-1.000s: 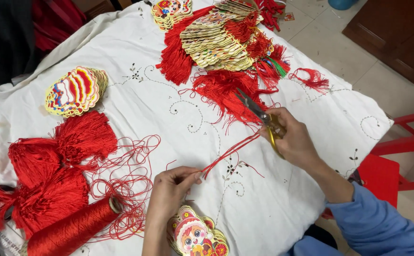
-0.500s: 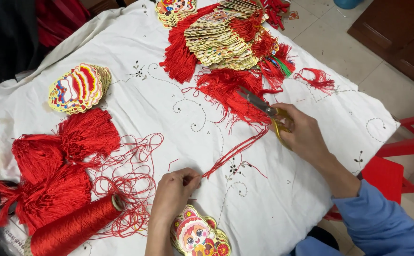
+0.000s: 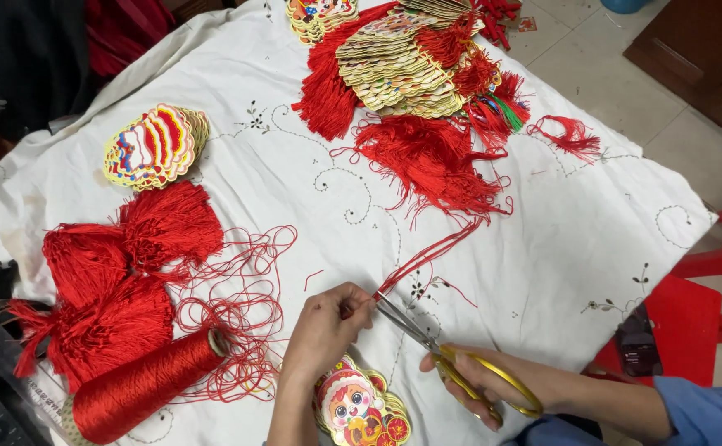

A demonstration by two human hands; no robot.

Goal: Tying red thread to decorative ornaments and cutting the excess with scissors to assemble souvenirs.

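Scissors [image 3: 427, 343] came down from the tassel pile; right hand [image 3: 477, 384] gripped them, blades at red cords [image 3: 431, 256] pinched taut by left hand [image 3: 328, 326].

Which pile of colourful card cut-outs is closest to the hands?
The small cartoon-figure stack at the near table edge, beside the left hand; the other piles lie farther off.

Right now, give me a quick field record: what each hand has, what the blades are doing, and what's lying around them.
left hand: pinches a bundle of red cords, pulled taut
right hand: holds yellow-handled scissors
blades: open, tips at the cords beside the left fingers
under left wrist: colourful cartoon cutouts
left side: red thread spool, loose thread, red tassels
far side: stacked cutouts with tassels
surface: white embroidered cloth
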